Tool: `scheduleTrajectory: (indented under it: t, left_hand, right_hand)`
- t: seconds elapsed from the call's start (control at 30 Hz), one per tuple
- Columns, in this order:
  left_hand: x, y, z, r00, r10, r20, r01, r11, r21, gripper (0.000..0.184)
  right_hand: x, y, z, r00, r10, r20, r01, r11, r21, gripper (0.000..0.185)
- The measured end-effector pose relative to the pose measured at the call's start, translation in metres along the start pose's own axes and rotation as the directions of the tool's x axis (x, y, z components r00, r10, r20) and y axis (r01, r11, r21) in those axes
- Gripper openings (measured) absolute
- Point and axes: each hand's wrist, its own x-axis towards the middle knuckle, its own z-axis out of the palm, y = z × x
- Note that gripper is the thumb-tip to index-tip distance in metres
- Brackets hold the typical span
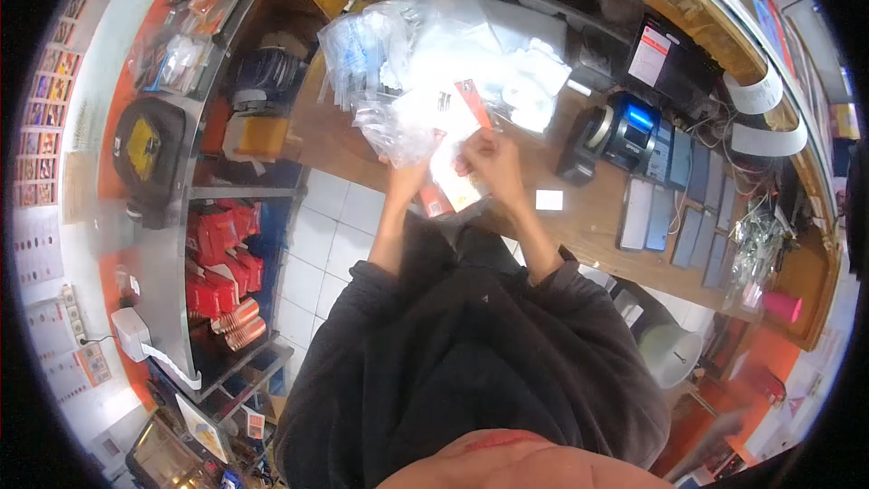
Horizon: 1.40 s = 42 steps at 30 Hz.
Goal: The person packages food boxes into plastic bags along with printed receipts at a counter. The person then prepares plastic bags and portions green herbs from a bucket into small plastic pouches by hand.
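At the near edge of the wooden counter (543, 158), a flat red-and-white packet (464, 188) lies between my two hands. My left hand (409, 174) grips its left side, the fingers partly hidden by clear plastic. On the right side, my right hand (491, 161) has its fingers bent and pressed together at the packet's edge; what exactly they pinch is too small to tell. Clear plastic bags (358, 54) lie piled just beyond my left hand. Strong glare washes out the counter beyond the packet. A small white card (549, 200) rests to the right of my right hand.
A payment terminal (636, 124) with a lit blue screen stands to the right, beside several flat phone-like slabs (670, 163). Metal shelving (244, 192) with red packets (222, 254) rises at the left. A pink cup (780, 307) sits at the counter's far right.
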Motion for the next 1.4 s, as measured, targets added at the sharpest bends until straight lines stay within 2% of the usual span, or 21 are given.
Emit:
scheduleTrajectory:
  t: [0.07, 0.13, 0.27, 0.37, 0.47, 0.67, 0.77, 0.8, 0.83, 0.87, 0.9, 0.93, 0.97, 1.0, 1.03, 1.1, 1.13, 1.2, 1.23, 1.37, 1.4]
  left_hand:
    - [-0.001, 0.007, -0.001, 1.000, 0.015, 0.015, -0.015, 1.000, 0.005, 0.018]
    - [-0.002, 0.014, -0.001, 0.999, -0.033, 0.013, 0.033, 0.999, -0.011, 0.019]
    - [-0.003, 0.021, -0.001, 0.999, -0.041, -0.008, 0.040, 0.994, -0.102, 0.020]
    - [-0.004, 0.023, 0.001, 1.000, -0.012, -0.016, 0.012, 1.000, 0.013, 0.020]
    - [-0.003, 0.040, -0.001, 0.993, -0.120, 0.019, 0.121, 0.990, -0.074, 0.021]
    - [0.000, 0.015, 0.000, 0.999, -0.017, 0.044, 0.012, 0.994, 0.105, 0.026]
    - [-0.006, 0.002, -0.001, 0.990, -0.141, 0.000, 0.139, 0.976, 0.169, 0.033]
    - [-0.010, -0.030, -0.005, 0.990, 0.073, 0.118, -0.118, 0.891, 0.439, 0.034]
    - [-0.010, -0.057, -0.008, 0.922, 0.251, 0.293, -0.384, 0.681, 0.624, 0.035]
    - [-0.010, -0.075, -0.013, 0.906, 0.264, 0.330, -0.412, 0.724, 0.554, 0.037]
    - [-0.007, -0.062, -0.021, 0.811, 0.384, 0.440, -0.583, 0.574, 0.575, 0.041]
    - [-0.001, -0.048, -0.026, 0.688, 0.491, 0.535, -0.723, 0.393, 0.568, 0.047]
    - [0.001, -0.034, -0.026, 0.675, 0.498, 0.545, -0.723, 0.298, 0.623, 0.055]
    - [-0.004, -0.027, -0.031, 0.797, 0.201, 0.569, -0.568, 0.569, 0.594, 0.056]
    - [-0.001, -0.034, -0.026, 0.841, 0.201, 0.502, -0.490, 0.675, 0.552, 0.052]
    - [0.002, -0.048, -0.017, 0.913, 0.197, 0.357, -0.340, 0.852, 0.399, 0.045]
    - [0.002, -0.033, -0.014, 0.872, 0.147, 0.467, -0.424, 0.704, 0.570, 0.040]
    - [-0.001, 0.001, -0.018, 0.853, 0.162, 0.496, -0.350, 0.882, 0.315, 0.032]
    - [0.005, 0.000, -0.018, 0.845, 0.180, 0.503, -0.370, 0.876, 0.309, 0.032]
    - [0.026, -0.024, -0.046, 0.768, 0.291, 0.571, -0.590, 0.668, 0.454, 0.033]
    - [0.033, -0.026, -0.047, 0.756, 0.345, 0.557, -0.639, 0.574, 0.512, 0.034]
  right_hand:
    - [-0.001, -0.003, 0.010, 0.997, -0.054, -0.046, 0.050, 0.994, -0.093, 0.009]
    - [0.003, 0.001, 0.016, 0.951, -0.293, -0.099, 0.280, 0.951, -0.129, 0.008]
    - [0.004, -0.002, 0.015, 0.984, -0.169, -0.062, 0.159, 0.977, -0.140, 0.011]
    - [0.005, -0.004, 0.011, 0.988, -0.156, -0.020, 0.150, 0.973, -0.177, 0.011]
    - [0.006, -0.006, 0.011, 0.988, -0.150, -0.021, 0.143, 0.971, -0.193, 0.011]
    - [0.009, -0.014, 0.007, 0.994, -0.111, -0.005, 0.108, 0.973, -0.202, 0.010]
    - [0.012, -0.011, 0.005, 0.993, -0.104, 0.062, 0.114, 0.973, -0.198, 0.010]
    - [0.013, -0.008, 0.005, 0.992, -0.103, 0.070, 0.112, 0.985, -0.132, 0.012]
    - [0.015, -0.006, 0.003, 0.992, -0.109, 0.065, 0.113, 0.991, -0.068, 0.013]
    - [0.018, 0.001, 0.001, 0.990, -0.098, 0.098, 0.092, 0.994, 0.066, 0.015]
    - [0.020, 0.005, 0.001, 0.988, -0.101, 0.116, 0.077, 0.978, 0.196, 0.016]
    - [0.021, -0.004, -0.013, 0.986, -0.097, 0.133, 0.088, 0.993, 0.074, 0.015]
    - [0.019, -0.007, -0.005, 0.975, -0.054, 0.217, 0.063, 0.997, -0.036, 0.013]
    - [0.014, -0.010, -0.004, 0.966, -0.214, 0.142, 0.233, 0.964, -0.131, 0.013]
    - [0.012, -0.013, -0.002, 0.925, -0.369, 0.094, 0.381, 0.894, -0.238, 0.012]
    - [0.025, 0.003, 0.005, 0.946, -0.324, -0.016, 0.317, 0.935, -0.161, 0.011]
    - [0.028, 0.008, 0.007, 0.964, -0.252, -0.081, 0.247, 0.967, -0.059, 0.010]
    - [0.028, 0.015, 0.011, 0.955, -0.265, -0.133, 0.254, 0.963, -0.093, 0.010]
    - [0.030, 0.014, 0.012, 0.944, -0.284, -0.169, 0.265, 0.956, -0.126, 0.009]
    - [0.025, -0.005, -0.002, 0.948, -0.283, -0.147, 0.287, 0.958, 0.011, 0.013]
    - [0.037, 0.001, -0.010, 0.935, -0.257, -0.245, 0.283, 0.956, 0.079, 0.016]
